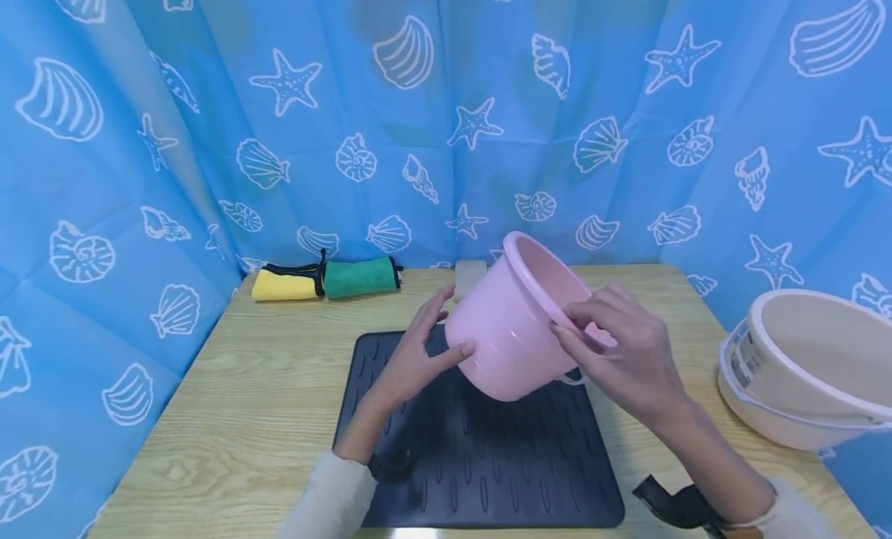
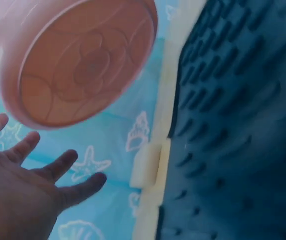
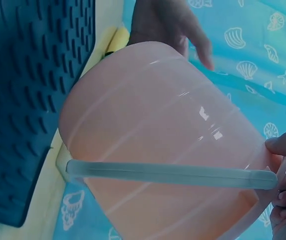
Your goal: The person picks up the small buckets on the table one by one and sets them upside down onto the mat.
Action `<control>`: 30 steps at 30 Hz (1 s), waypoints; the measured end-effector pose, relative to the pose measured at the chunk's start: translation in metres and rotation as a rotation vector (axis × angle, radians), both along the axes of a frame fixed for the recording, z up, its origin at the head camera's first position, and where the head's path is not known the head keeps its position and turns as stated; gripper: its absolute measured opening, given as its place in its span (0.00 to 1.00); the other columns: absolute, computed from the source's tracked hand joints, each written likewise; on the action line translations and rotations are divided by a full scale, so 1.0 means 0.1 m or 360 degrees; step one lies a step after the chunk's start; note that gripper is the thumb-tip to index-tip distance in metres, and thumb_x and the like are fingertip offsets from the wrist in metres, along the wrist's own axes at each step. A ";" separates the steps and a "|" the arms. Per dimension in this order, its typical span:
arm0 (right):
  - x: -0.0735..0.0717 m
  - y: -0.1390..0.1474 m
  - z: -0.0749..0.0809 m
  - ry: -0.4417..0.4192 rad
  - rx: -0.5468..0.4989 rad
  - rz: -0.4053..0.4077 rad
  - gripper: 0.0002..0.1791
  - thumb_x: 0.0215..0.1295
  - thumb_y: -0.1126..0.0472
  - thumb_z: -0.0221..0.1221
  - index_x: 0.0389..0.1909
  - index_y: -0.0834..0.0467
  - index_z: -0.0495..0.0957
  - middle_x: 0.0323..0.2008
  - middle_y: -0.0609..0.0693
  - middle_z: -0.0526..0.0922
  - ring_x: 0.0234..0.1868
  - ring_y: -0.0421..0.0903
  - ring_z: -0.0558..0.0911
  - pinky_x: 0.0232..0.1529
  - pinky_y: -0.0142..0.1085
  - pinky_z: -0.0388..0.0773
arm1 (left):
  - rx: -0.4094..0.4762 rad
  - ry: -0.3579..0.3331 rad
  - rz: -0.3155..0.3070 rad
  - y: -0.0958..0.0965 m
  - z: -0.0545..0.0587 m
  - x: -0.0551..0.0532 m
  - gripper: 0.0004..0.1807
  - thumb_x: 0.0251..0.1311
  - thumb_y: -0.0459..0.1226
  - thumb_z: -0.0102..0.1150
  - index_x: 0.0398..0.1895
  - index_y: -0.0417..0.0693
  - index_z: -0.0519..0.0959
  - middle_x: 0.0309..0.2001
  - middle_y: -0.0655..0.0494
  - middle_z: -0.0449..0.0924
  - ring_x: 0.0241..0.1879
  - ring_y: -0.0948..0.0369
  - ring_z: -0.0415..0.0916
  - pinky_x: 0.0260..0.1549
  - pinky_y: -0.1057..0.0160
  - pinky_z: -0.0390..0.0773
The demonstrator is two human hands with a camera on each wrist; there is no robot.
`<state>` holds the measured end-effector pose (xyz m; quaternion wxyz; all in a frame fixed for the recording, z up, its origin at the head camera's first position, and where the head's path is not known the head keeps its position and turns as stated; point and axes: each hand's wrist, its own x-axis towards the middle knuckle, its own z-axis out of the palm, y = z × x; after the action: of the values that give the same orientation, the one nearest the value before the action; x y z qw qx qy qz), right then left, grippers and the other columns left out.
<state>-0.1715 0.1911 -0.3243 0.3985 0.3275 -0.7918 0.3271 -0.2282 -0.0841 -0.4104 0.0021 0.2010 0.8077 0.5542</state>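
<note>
A pink plastic bucket is tilted in the air over a dark ribbed mat, its mouth toward the upper right. My right hand pinches the bucket's rim between thumb and fingers. Beside the lower left of the bucket is my left hand, fingers spread. In the left wrist view, the bucket's base shows a flower pattern, and a gap lies between it and the left fingers. A pale handle crosses the bucket's side in the right wrist view.
Cream-coloured buckets or basins stand at the right table edge. Along the back lie a rolled yellow cloth, a rolled green cloth and a small pale block. A blue shell-patterned curtain hangs behind the wooden table.
</note>
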 end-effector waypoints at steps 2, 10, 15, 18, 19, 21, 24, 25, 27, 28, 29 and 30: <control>0.00 -0.02 -0.01 -0.0006 -0.0029 0.0000 0.09 0.48 0.67 0.71 0.33 0.59 0.87 0.29 0.44 0.82 0.33 0.41 0.73 0.30 0.21 0.71 | 0.0224 -0.0075 -0.0077 0.01 -0.01 -0.01 0.47 0.60 0.61 0.61 0.79 0.77 0.48 0.78 0.64 0.49 0.73 0.48 0.54 0.62 0.35 0.64; 0.01 -0.10 0.01 -0.0041 -0.0134 -0.0013 0.12 0.46 0.70 0.74 0.35 0.60 0.88 0.29 0.45 0.84 0.33 0.42 0.73 0.31 0.21 0.71 | 0.0842 -0.0321 -0.0285 0.07 -0.09 -0.06 0.44 0.64 0.54 0.58 0.79 0.73 0.47 0.76 0.57 0.52 0.72 0.49 0.57 0.64 0.42 0.65; 0.01 -0.12 0.00 -0.0056 -0.0195 -0.0014 0.13 0.45 0.72 0.74 0.35 0.61 0.88 0.30 0.46 0.84 0.33 0.43 0.73 0.29 0.22 0.71 | 0.1121 -0.0458 -0.0394 0.12 -0.22 -0.04 0.42 0.66 0.50 0.55 0.79 0.74 0.46 0.74 0.55 0.55 0.70 0.47 0.61 0.64 0.48 0.68; 0.02 -0.13 -0.01 -0.0063 -0.0213 -0.0018 0.15 0.44 0.72 0.75 0.36 0.61 0.88 0.29 0.47 0.84 0.33 0.43 0.73 0.29 0.22 0.71 | 0.1289 -0.0504 -0.0484 0.17 -0.28 0.00 0.44 0.66 0.49 0.54 0.79 0.77 0.42 0.76 0.55 0.51 0.71 0.46 0.58 0.64 0.48 0.68; 0.02 -0.13 -0.01 -0.0066 -0.0215 -0.0022 0.15 0.44 0.72 0.75 0.36 0.61 0.88 0.29 0.47 0.84 0.34 0.43 0.73 0.29 0.21 0.72 | 0.1342 -0.0513 -0.0519 0.19 -0.30 0.01 0.45 0.65 0.48 0.55 0.79 0.79 0.40 0.76 0.55 0.49 0.72 0.45 0.56 0.64 0.47 0.67; 0.02 -0.12 -0.01 -0.0067 -0.0220 -0.0029 0.15 0.44 0.72 0.75 0.36 0.61 0.88 0.29 0.47 0.84 0.34 0.42 0.73 0.30 0.21 0.72 | 0.1437 -0.0525 -0.0561 0.23 -0.32 0.03 0.49 0.64 0.47 0.58 0.78 0.83 0.37 0.77 0.56 0.46 0.73 0.46 0.53 0.65 0.46 0.66; 0.02 -0.12 0.00 -0.0071 -0.0224 -0.0017 0.15 0.44 0.72 0.75 0.36 0.60 0.88 0.30 0.47 0.84 0.34 0.43 0.74 0.31 0.21 0.72 | 0.1506 -0.0478 -0.0550 0.28 -0.32 0.05 0.52 0.62 0.46 0.59 0.77 0.84 0.34 0.77 0.56 0.45 0.74 0.46 0.51 0.65 0.46 0.65; 0.02 -0.12 0.01 -0.0077 -0.0217 -0.0001 0.14 0.45 0.72 0.75 0.36 0.60 0.88 0.30 0.46 0.84 0.33 0.43 0.74 0.30 0.22 0.72 | 0.1509 -0.0454 -0.0517 0.29 -0.32 0.05 0.52 0.61 0.45 0.59 0.77 0.83 0.35 0.77 0.55 0.47 0.73 0.47 0.51 0.65 0.46 0.65; 0.00 -0.11 0.03 -0.0092 -0.0191 0.0036 0.14 0.45 0.71 0.75 0.36 0.60 0.88 0.30 0.45 0.83 0.33 0.43 0.74 0.30 0.25 0.71 | 0.1494 -0.0400 -0.0427 0.29 -0.31 0.05 0.50 0.60 0.44 0.58 0.78 0.80 0.38 0.76 0.54 0.49 0.73 0.47 0.53 0.64 0.47 0.67; 0.00 -0.10 0.04 -0.0105 -0.0172 0.0058 0.14 0.45 0.71 0.75 0.36 0.60 0.87 0.30 0.44 0.82 0.33 0.43 0.73 0.30 0.25 0.71 | 0.1493 -0.0382 -0.0388 0.29 -0.30 0.04 0.50 0.60 0.44 0.58 0.78 0.78 0.39 0.76 0.54 0.51 0.72 0.47 0.54 0.64 0.47 0.68; -0.01 -0.09 0.05 -0.0116 -0.0146 0.0076 0.15 0.45 0.70 0.75 0.36 0.59 0.87 0.30 0.44 0.82 0.33 0.43 0.73 0.30 0.26 0.71 | 0.1486 -0.0372 -0.0346 0.28 -0.30 0.04 0.49 0.59 0.44 0.58 0.78 0.77 0.41 0.75 0.54 0.52 0.71 0.47 0.55 0.64 0.48 0.68; -0.01 -0.09 0.05 -0.0134 -0.0119 0.0090 0.15 0.44 0.70 0.76 0.37 0.59 0.87 0.29 0.43 0.82 0.33 0.42 0.73 0.30 0.26 0.70 | 0.1480 -0.0365 -0.0314 0.26 -0.29 0.04 0.48 0.58 0.44 0.58 0.78 0.77 0.43 0.75 0.53 0.52 0.71 0.47 0.55 0.63 0.48 0.69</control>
<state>-0.1729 0.1826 -0.3190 0.3674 0.3206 -0.7855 0.3811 -0.2247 -0.0580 -0.4396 0.0536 0.1939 0.4463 0.8720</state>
